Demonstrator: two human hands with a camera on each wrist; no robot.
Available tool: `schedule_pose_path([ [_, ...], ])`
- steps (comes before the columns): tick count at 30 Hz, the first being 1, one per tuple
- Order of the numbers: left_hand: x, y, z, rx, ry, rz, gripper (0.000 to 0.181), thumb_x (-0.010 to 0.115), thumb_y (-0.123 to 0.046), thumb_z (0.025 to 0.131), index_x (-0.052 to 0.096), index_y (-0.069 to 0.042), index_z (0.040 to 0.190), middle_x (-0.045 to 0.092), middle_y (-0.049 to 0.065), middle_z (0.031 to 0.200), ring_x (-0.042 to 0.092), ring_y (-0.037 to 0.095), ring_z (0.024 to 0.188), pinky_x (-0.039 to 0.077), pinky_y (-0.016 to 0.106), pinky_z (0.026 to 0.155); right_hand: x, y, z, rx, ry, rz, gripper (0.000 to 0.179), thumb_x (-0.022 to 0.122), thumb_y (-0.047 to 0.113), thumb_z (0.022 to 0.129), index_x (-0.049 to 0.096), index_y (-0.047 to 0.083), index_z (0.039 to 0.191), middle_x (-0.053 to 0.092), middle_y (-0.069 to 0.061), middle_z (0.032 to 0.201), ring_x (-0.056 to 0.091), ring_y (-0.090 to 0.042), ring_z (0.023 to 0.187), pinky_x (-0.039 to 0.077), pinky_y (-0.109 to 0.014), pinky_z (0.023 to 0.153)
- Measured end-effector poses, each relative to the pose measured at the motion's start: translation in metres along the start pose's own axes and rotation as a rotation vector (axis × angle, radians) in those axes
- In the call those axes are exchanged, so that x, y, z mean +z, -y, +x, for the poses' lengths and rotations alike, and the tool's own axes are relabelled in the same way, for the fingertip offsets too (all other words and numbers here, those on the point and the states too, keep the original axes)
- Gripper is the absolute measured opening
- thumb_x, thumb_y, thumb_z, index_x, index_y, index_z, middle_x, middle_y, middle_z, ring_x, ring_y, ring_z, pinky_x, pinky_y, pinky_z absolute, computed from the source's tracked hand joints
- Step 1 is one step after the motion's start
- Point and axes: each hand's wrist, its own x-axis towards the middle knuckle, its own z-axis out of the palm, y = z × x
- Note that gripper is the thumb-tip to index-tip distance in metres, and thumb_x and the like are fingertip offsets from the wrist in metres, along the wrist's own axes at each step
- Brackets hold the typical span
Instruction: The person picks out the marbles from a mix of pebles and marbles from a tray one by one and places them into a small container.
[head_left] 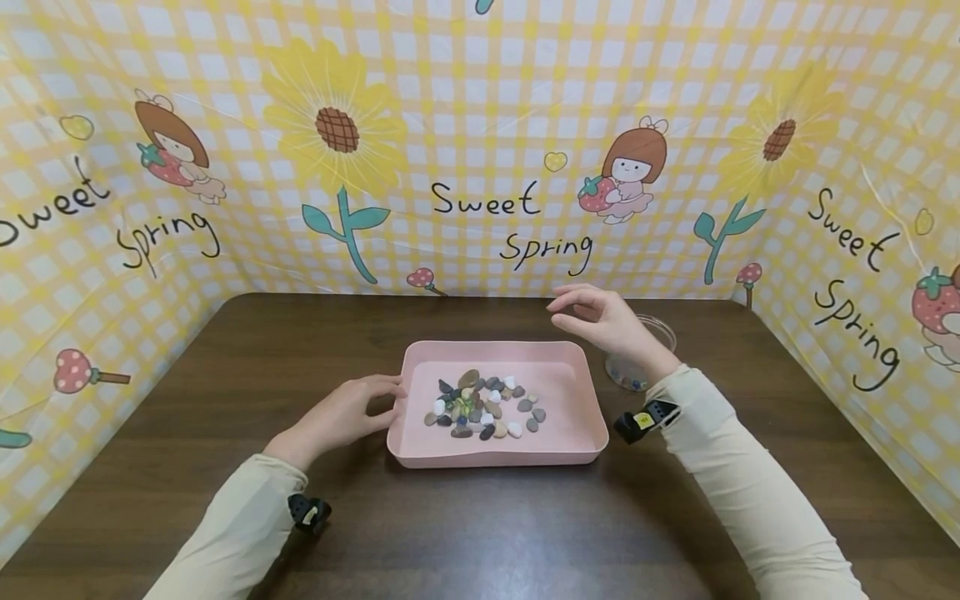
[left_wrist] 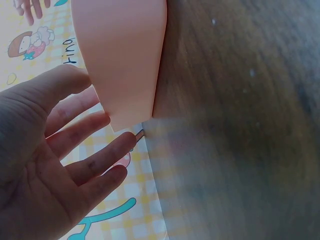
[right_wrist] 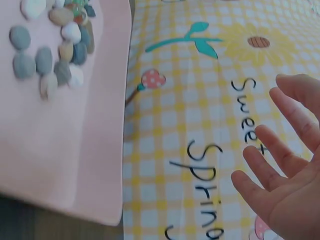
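Note:
A pink tray [head_left: 540, 457] stands on the table with several pebbles [head_left: 491, 408] in white, grey, brown and black, and a small green piece [head_left: 465, 407] among them. My left hand [head_left: 341, 419] is at the tray's left end, thumb and fingertips right at the rim, as the left wrist view shows closely. Its fingers [left_wrist: 102, 160] are relaxed and spread. Above the tray's far right corner hovers my right hand [head_left: 600, 321], fingers loosely bent with nothing in them. Behind its wrist, a clear round container [head_left: 626, 372] with small coloured bits at the bottom is partly hidden.
The dark wooden table [head_left: 480, 533] surrounds the tray. A yellow checked cloth [head_left: 480, 100] printed with sunflowers and lettering hangs around the back and sides of the table. Each wrist carries a black strapped camera.

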Motion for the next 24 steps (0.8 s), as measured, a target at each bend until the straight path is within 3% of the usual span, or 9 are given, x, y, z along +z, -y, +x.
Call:
schedule_pose_path([
  [11, 0.002, 0.003, 0.0, -0.02, 0.009, -0.006, 0.029, 0.063, -0.015, 0.087, 0.064, -0.001, 0.113, 0.056, 0.02, 0.131, 0.052, 0.037, 0.121, 0.041, 0.052, 0.102, 0.032, -0.004, 0.015, -0.062, 0.127, 0.042, 0.021, 0.064, 0.013, 0.088, 0.066, 0.004, 0.107, 0.051, -0.012, 0.137, 0.041, -0.027, 0.133, 0.034, -0.045, 0.112],
  [19, 0.003, 0.003, 0.0, -0.024, 0.014, -0.011, 0.03, 0.063, -0.015, 0.087, 0.064, -0.001, 0.114, 0.056, 0.019, 0.131, 0.052, 0.036, 0.122, 0.041, 0.052, 0.102, 0.053, -0.013, 0.027, -0.104, 0.238, 0.072, 0.022, 0.064, 0.007, 0.086, 0.065, -0.003, 0.106, 0.052, -0.017, 0.133, 0.045, -0.031, 0.13, 0.034, -0.045, 0.112],
  [24, 0.003, 0.003, 0.0, -0.014, 0.008, -0.009, 0.03, 0.062, -0.015, 0.087, 0.064, -0.001, 0.114, 0.056, 0.02, 0.131, 0.052, 0.036, 0.122, 0.041, 0.052, 0.102, 0.064, -0.019, 0.033, -0.076, 0.306, 0.083, 0.024, 0.065, 0.007, 0.086, 0.064, -0.004, 0.107, 0.051, -0.016, 0.135, 0.042, -0.03, 0.132, 0.031, -0.046, 0.113],
])
